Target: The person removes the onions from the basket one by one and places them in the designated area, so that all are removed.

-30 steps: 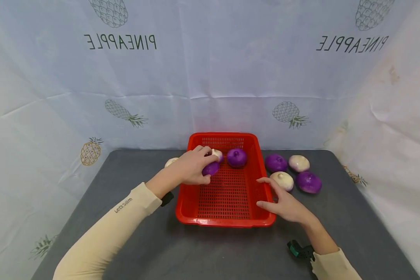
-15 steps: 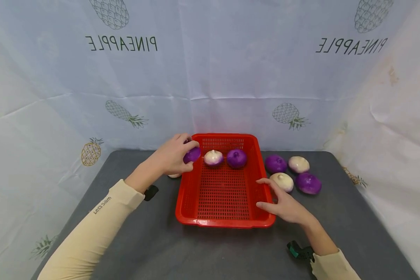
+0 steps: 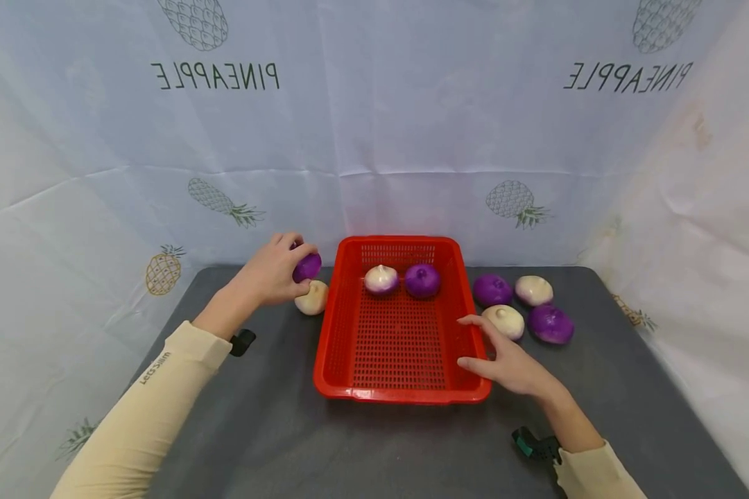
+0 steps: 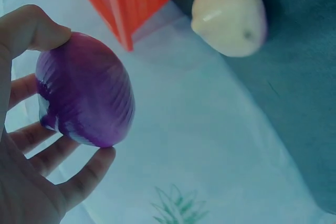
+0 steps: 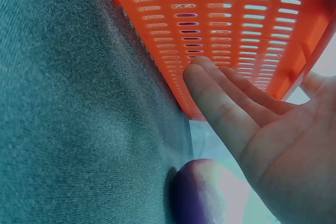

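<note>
In the head view, my left hand [image 3: 274, 270] is raised at the left of the red plastic basket [image 3: 402, 396], holding a purple onion [image 3: 308, 267]. The left wrist view shows that onion [image 4: 89, 93] between thumb and fingertips. Just below the hand, a whitish onion [image 3: 312, 299] sits on the table beside the basket. Inside the basket, toward the back, lie a white-and-purple onion [image 3: 381, 279] and a purple onion [image 3: 422, 281]. My right hand [image 3: 505, 360] rests at the basket's right rim, thumb and index finger reaching over it; other fingers extend straight along the outer wall [image 5: 220, 40].
Right of the basket, purple onions [image 3: 551, 325] and whitish onions [image 3: 503, 322] are grouped on the dark grey table [image 3: 374, 450]. A pale cloth [image 3: 412, 138] printed with pineapples hangs behind and at both sides.
My left hand has carried the purple onion leftward, from over the basket to outside its left rim. The whitish onion there has come into fuller view. The right hand keeps its place.
</note>
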`<move>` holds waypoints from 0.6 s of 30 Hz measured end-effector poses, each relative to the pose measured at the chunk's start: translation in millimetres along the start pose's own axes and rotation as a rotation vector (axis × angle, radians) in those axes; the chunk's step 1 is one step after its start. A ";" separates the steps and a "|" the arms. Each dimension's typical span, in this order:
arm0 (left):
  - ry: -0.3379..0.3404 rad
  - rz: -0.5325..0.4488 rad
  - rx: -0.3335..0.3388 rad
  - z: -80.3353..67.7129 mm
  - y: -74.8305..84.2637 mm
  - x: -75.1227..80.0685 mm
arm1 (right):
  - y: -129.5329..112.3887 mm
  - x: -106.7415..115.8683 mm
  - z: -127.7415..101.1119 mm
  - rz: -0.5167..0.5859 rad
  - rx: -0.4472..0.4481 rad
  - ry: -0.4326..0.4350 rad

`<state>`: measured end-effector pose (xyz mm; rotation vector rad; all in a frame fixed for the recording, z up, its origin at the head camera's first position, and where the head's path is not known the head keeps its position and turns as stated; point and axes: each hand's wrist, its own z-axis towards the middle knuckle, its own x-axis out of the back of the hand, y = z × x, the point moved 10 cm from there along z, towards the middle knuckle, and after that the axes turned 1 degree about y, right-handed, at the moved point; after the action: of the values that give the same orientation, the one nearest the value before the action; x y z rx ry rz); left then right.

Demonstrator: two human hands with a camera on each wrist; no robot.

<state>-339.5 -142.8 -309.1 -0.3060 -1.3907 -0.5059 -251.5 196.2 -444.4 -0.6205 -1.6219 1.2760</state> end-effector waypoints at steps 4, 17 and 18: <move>-0.003 0.009 0.044 -2.0 -15.1 -3.5 | -0.1 0.2 0.7 0.011 0.003 -0.004; -0.069 0.005 0.181 -14.7 -61.3 -40.8 | 0.0 0.2 -0.2 -0.001 0.013 -0.004; -0.072 0.003 0.191 -16.0 -65.1 -45.3 | 0.1 0.0 -0.2 0.001 0.013 -0.005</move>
<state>-363.4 -199.2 -361.9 -0.1723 -1.4964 -0.3590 -251.3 196.3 -444.6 -0.6103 -1.6163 1.2888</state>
